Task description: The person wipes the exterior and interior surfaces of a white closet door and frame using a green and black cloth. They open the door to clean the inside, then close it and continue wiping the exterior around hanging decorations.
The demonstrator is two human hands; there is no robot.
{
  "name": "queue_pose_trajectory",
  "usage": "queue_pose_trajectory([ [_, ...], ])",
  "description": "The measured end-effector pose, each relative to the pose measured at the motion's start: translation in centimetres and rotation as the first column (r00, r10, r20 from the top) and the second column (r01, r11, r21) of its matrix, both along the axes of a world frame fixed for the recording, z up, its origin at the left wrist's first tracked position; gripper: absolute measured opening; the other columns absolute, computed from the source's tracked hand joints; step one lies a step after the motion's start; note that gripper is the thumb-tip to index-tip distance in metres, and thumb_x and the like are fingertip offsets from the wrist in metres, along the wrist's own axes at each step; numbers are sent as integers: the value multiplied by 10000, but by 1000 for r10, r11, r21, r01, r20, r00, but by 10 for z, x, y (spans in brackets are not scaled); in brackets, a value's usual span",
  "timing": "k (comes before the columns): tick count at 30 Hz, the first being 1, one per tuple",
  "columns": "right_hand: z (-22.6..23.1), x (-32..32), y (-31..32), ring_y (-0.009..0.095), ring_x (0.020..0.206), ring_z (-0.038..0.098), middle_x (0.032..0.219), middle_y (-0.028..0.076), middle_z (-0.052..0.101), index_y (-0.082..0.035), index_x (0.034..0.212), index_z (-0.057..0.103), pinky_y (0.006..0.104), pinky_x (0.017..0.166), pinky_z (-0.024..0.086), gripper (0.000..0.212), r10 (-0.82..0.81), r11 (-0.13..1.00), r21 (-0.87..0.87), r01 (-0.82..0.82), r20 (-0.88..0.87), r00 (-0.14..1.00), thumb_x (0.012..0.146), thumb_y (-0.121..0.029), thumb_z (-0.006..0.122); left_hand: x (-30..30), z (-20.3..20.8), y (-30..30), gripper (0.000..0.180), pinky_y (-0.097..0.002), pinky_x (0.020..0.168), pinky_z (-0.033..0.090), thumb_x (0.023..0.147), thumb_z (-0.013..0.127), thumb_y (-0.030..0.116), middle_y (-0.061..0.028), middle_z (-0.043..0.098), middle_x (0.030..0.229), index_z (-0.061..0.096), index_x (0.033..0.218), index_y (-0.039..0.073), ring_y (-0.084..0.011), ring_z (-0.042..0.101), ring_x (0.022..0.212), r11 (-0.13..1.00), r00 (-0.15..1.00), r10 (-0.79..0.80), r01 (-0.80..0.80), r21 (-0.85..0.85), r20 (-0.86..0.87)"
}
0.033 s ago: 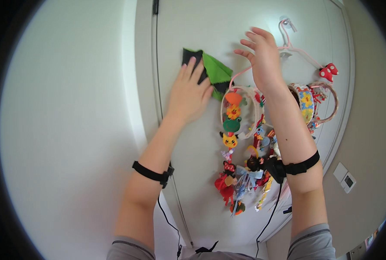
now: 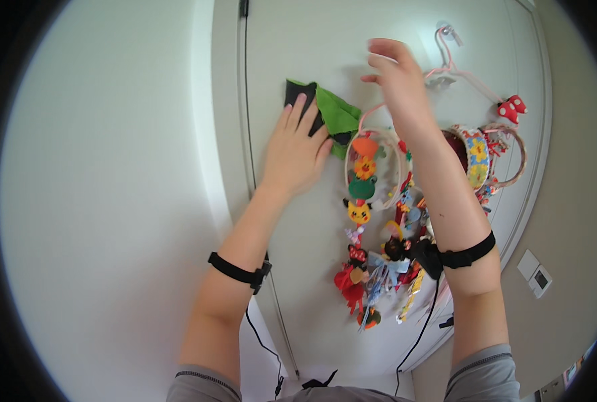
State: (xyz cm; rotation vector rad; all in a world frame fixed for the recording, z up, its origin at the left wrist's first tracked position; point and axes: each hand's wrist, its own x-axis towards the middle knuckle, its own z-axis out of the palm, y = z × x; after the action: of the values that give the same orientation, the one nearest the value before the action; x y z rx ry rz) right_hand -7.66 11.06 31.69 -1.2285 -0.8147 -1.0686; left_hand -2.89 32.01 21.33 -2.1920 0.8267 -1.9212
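Note:
My left hand lies flat with fingers spread, pressing a green and dark-grey cloth against a pale door. Part of the cloth is under the fingers, and its green side is folded over at the right. My right hand is raised in front of the door, its fingers bent and slightly blurred, with nothing seen in it. Behind it is a pink hanger on a clear wall hook. Headbands, such as a white one and a flowered one, hang below with several colourful hair clips.
A red dotted bow sits at the hanger's right end. A white wall stands to the left, and a wall panel is at the right. Black straps with cables are on my forearms.
My right hand has shifted a little to the left, and its fingers are more bent and closer together. My left hand stays on the cloth.

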Motion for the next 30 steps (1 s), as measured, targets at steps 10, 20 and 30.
queue_pose_trajectory([
  [10,-243,-2,85,494,1611,370,1713,335,410,156,1587,459,530,1329,327,633,-325,586,-714,384,228,918,1129,-265,578,-15,-239,0,746,-651,1360,208,1008,687,349,-274,393,1720,489,1663,52,-526,267,1652,935,962,-29,-70,-348,-273],
  [20,-270,3,90,556,1659,259,1774,356,297,89,1662,391,602,1351,236,684,-228,788,-488,376,335,914,1087,-221,594,12,-124,22,340,-571,1359,275,1021,670,286,-190,379,1783,807,1287,123,-442,278,1673,957,997,-44,26,-288,-59],
  [30,-262,37,97,495,1648,321,1772,299,355,94,1629,466,592,1360,237,672,-540,590,-491,641,350,765,1113,-332,527,-2,-198,24,646,-607,1349,257,1005,636,275,-254,359,1770,580,1621,88,-468,299,1651,949,974,-136,76,-307,-179],
])
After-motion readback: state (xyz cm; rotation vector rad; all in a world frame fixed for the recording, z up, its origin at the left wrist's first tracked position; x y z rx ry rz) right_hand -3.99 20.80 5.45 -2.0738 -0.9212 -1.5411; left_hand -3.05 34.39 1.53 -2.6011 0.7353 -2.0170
